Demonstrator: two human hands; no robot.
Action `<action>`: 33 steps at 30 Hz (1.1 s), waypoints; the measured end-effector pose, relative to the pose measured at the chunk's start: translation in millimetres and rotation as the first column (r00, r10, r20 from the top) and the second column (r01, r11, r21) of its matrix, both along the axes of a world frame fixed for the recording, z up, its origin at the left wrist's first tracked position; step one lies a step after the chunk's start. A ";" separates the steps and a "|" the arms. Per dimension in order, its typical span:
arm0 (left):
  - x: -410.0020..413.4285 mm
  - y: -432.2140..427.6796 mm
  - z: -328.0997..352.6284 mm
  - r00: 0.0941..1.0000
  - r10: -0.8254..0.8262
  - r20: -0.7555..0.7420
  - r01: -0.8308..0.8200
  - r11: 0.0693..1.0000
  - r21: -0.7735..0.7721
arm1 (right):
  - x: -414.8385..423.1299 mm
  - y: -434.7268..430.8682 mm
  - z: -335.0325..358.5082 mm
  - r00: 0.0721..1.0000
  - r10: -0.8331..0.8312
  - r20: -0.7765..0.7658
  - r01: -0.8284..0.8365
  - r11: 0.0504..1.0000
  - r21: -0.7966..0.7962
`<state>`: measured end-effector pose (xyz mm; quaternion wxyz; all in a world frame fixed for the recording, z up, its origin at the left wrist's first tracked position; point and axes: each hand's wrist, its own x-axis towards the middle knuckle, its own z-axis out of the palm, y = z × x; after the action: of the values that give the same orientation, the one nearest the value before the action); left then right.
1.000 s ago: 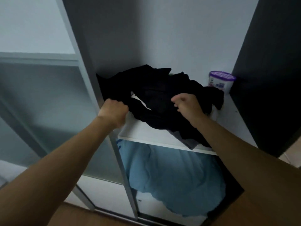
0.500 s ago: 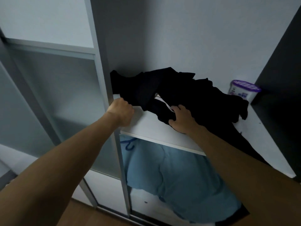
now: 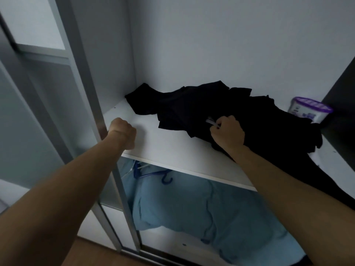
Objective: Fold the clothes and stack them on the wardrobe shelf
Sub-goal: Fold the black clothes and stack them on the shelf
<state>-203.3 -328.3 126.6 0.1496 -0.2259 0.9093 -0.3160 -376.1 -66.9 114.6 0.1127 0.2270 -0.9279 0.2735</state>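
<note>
A heap of black clothes (image 3: 201, 106) lies crumpled on the white wardrobe shelf (image 3: 169, 148), spreading from the back left corner to the front right edge, where part hangs over. My right hand (image 3: 227, 132) grips the black fabric near a small white label in the middle of the heap. My left hand (image 3: 122, 132) is a closed fist holding nothing, at the shelf's front left corner beside the door frame.
A white tub with a purple lid (image 3: 310, 109) stands at the shelf's back right. A grey sliding-door frame (image 3: 92, 104) runs down just left of my left hand. Below the shelf lie a light blue garment (image 3: 201, 208) and blue hangers (image 3: 151, 172).
My left hand has let go of the black clothes, which now lie further back on the shelf. My right hand has shifted right and deeper into the heap.
</note>
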 end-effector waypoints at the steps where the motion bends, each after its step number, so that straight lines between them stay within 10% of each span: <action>1: 1.5 -8.4 -0.3 1.000 0.008 0.002 -0.008 1.000 -0.003 | -1.6 -17.0 5.1 0.991 0.031 0.134 -0.015 0.993 -0.116; 5: 6.7 -41.9 -2.0 1.000 0.012 0.022 -0.012 1.000 0.010 | -19.4 -73.4 12.5 0.847 0.093 0.523 0.137 0.913 -0.384; 9: 2.9 -64.1 -3.3 0.966 0.191 -0.176 -0.122 0.932 0.342 | -24.3 -105.4 9.0 0.991 0.049 0.121 -0.006 0.941 -0.337; 10: 0.1 -64.5 -4.2 0.900 0.347 -0.262 -0.108 0.762 0.638 | -17.0 -107.8 6.4 0.993 0.115 0.011 -0.104 0.932 -0.346; 12: -9.9 -58.9 -7.6 0.716 0.685 -0.130 0.115 0.067 0.991 | 9.4 -100.9 -6.9 0.942 0.316 -0.111 -0.335 0.903 -0.268; 14: -23.0 -45.3 -9.8 0.667 0.730 0.145 0.305 -0.446 0.842 | 40.1 -81.8 -32.4 0.858 0.481 -0.178 -0.496 0.867 -0.049; 16: -37.4 -23.6 -13.5 0.688 0.677 0.263 0.335 -0.617 0.713 | 66.2 -61.7 -55.9 0.777 0.563 -0.282 -0.543 0.826 0.153; 20: -68.6 18.5 -28.9 0.531 0.819 0.217 0.508 -0.513 0.692 | 89.7 -44.3 -61.9 0.820 0.565 -0.091 -0.537 0.815 0.218; 23: -70.5 21.9 -39.0 0.438 0.893 0.106 0.638 -0.391 0.663 | 91.3 -31.0 -47.6 0.805 0.502 0.317 -0.479 0.865 -0.152; 27: -32.9 11.9 -27.4 0.366 0.891 -0.269 0.728 -0.094 0.679 | 63.4 -25.4 -3.4 0.625 0.412 0.663 0.168 0.758 -0.630; 30: -4.7 24.8 -23.0 0.463 0.697 -0.548 0.758 0.008 0.652 | 37.7 -41.3 29.2 0.452 0.533 0.715 0.338 0.639 -0.691; 33: 37.7 49.9 -28.5 0.557 0.648 -0.520 0.725 -0.074 0.685 | 56.3 -57.3 40.6 0.521 0.506 0.688 0.368 0.594 -0.715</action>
<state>-165.5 -278.5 98.1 -0.1998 -0.1147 0.7586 0.6095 -319.9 -124.1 155.2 -0.2789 0.0289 -0.6159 0.7362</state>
